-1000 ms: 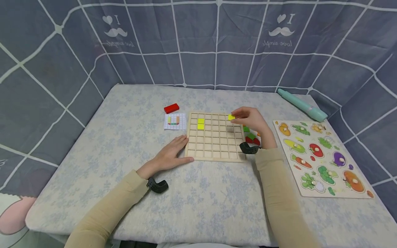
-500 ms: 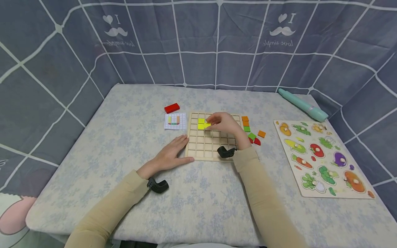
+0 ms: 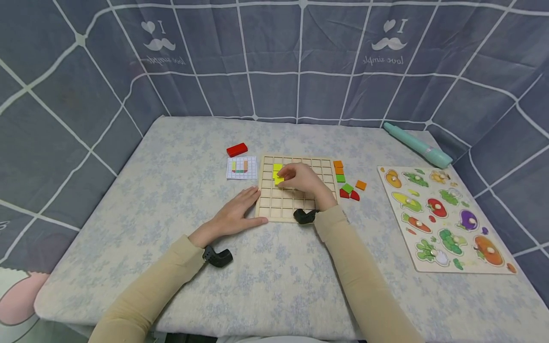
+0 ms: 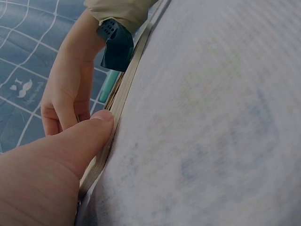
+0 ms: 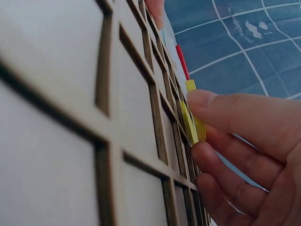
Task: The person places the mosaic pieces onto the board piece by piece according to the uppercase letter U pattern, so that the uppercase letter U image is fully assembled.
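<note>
A pale wooden grid board (image 3: 274, 208) lies in the middle of the table in the head view. My right hand (image 3: 305, 180) is over its upper left part, pinching a yellow square tile (image 3: 279, 182) between thumb and fingers. Right beyond that, more yellow tiles (image 3: 277, 167) sit in the grid, partly covered by the fingers. In the right wrist view the pinched tile (image 5: 189, 125) stands tilted close to the grid, with the thumb above it. My left hand (image 3: 233, 212) lies with straight fingers against the board's left edge, thumb along the lower corner.
Left of the board are a pattern card (image 3: 242, 174) and a red block (image 3: 237, 150). Orange tiles (image 3: 338, 167), green tiles (image 3: 347, 188) and red rounded pieces (image 3: 354, 196) lie on its right. Farther right are a vegetable puzzle board (image 3: 422, 238) and a teal tube (image 3: 418, 144).
My right hand has carried the yellow tile left from the board's upper right, then slightly down to just below the other yellow tiles. The left hand has stayed put.
</note>
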Demonstrator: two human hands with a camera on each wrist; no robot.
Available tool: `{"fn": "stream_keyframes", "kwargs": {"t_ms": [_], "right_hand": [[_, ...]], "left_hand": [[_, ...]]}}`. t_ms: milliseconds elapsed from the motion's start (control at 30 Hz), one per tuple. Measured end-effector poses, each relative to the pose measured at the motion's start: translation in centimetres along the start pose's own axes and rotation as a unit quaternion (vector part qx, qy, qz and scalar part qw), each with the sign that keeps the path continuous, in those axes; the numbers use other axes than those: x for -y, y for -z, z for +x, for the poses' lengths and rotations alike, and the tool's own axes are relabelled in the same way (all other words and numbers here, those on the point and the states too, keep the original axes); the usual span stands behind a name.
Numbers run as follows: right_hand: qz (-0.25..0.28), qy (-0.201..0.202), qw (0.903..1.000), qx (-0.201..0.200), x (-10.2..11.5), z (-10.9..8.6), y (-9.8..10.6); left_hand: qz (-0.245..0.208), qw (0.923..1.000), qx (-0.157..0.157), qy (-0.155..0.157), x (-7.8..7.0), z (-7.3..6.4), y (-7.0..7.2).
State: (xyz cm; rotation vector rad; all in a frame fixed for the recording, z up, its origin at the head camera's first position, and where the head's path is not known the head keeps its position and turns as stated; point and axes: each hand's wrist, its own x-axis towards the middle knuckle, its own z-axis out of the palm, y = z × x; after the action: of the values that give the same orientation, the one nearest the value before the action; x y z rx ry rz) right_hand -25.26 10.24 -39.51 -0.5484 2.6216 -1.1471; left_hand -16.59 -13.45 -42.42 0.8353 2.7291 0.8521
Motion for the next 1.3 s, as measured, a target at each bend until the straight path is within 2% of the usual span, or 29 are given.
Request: {"fn": "stream_keyframes", "kwargs": {"t_ms": [333, 800, 1067, 1300], "right_hand": [[-0.014, 0.01, 0.9999, 0.003, 0.5, -0.1, -0.4], [0.012, 0.003, 0.9998, 0.018, 0.4, -0.3, 0.2], [0.024, 0.012, 0.9996, 0.008, 0.3, -1.3, 2.7], [0.013, 0.023, 0.9996, -0.011, 1.2, -3.0, 5.7]], "left_hand": [[-0.001, 1.0, 0.001, 0.0, 0.0, 0.0, 0.1], [0.002, 1.0, 0.003, 0.003, -0.1, 0.0, 0.0], [-0.001, 1.0, -0.002, 0.001, 0.2, 0.1, -0.3], [-0.003, 1.0, -0.001, -0.005, 0.2, 0.0, -0.2]]}}
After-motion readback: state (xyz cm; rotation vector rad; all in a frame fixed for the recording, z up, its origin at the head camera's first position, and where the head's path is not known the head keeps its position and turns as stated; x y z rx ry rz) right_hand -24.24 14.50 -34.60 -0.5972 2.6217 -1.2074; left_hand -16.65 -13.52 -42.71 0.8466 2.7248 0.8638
